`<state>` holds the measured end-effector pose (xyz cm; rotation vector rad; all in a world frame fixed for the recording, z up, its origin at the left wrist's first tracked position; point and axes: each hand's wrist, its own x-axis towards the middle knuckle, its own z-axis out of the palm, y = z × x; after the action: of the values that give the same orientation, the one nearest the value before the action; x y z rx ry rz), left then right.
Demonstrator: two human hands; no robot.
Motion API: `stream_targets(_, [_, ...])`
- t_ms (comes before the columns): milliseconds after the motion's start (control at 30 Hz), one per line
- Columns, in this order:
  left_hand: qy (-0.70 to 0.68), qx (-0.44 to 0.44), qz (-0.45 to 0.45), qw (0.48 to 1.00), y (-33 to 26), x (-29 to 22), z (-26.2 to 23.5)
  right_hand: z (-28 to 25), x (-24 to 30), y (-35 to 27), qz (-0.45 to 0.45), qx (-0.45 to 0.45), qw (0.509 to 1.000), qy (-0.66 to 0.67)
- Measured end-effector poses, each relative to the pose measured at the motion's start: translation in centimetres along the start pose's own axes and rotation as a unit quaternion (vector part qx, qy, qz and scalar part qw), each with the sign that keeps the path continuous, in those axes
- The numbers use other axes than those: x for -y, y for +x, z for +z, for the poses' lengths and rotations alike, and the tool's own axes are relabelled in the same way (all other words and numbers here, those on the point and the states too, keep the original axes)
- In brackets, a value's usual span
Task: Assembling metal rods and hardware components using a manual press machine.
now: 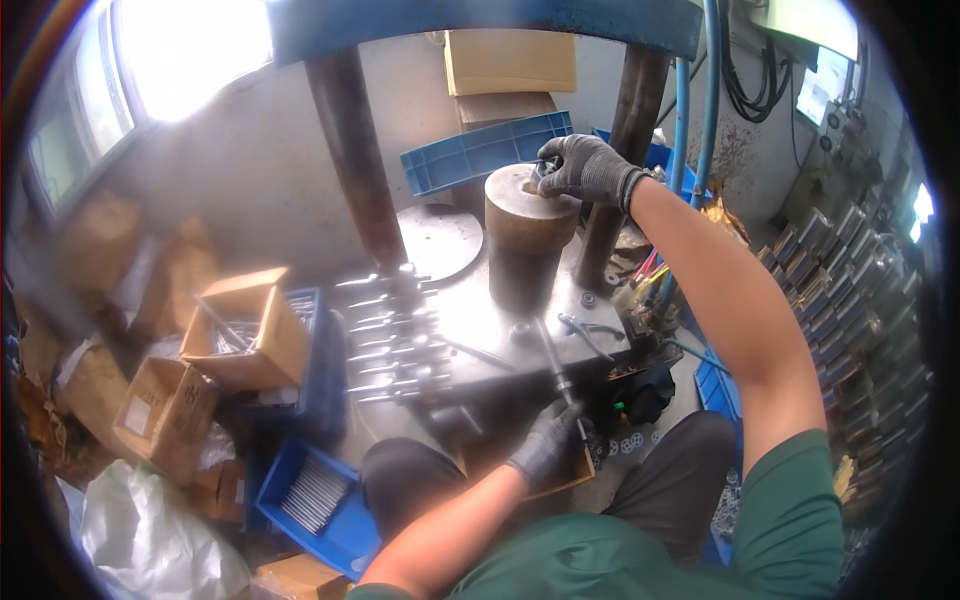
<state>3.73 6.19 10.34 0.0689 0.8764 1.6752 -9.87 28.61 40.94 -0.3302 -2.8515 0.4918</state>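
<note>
My left hand [546, 440], in a grey glove, is closed around the lower part of a slim metal shaft [552, 358] that tilts up over the front edge of the metal press table [465, 318]. My right hand [592, 170], also gloved, reaches far forward. Its fingers close on a small dark metal piece [545, 172] at the top of the thick steel cylinder [512, 200]; the fingers partly hide the piece, so its exact kind is unclear. Just right of the shaft lie pliers [588, 334]. Several metal shafts with wider collars [400, 340] lie in rows on the table's left side.
Two thick press columns [352, 150] [634, 120] rise beside the cylinder. At left stand a cardboard box of rods [240, 330] and a blue bin of rods [318, 495]. Stacked metal cylinders [850, 300] line the right side. A round plate [440, 243] lies behind.
</note>
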Motion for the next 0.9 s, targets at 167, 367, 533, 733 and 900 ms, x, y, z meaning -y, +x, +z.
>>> stream_targets(167, [0.004,0.015,0.063,0.998,1.1,-1.2,-0.3,1.4,-1.4,1.6,-0.048,-0.039,0.994,-0.09])
stream_targets(367, [0.041,0.009,0.124,0.991,4.3,-1.8,-2.2,-0.8,-1.1,-2.5,-0.064,-0.046,0.985,-0.154])
stream_targets(533, [0.223,-0.011,0.135,0.965,3.3,-4.0,-2.2,-3.7,-3.3,-15.8,-0.192,0.028,0.945,-0.263])
stream_targets(733, [0.201,0.048,0.259,0.944,-2.1,-4.4,-1.4,-6.6,-8.3,-33.0,-0.082,0.191,0.944,-0.256])
stream_targets(900, [0.175,0.115,0.373,0.904,-2.9,-13.9,7.5,-6.3,-8.9,-42.3,0.021,0.002,0.974,-0.224])
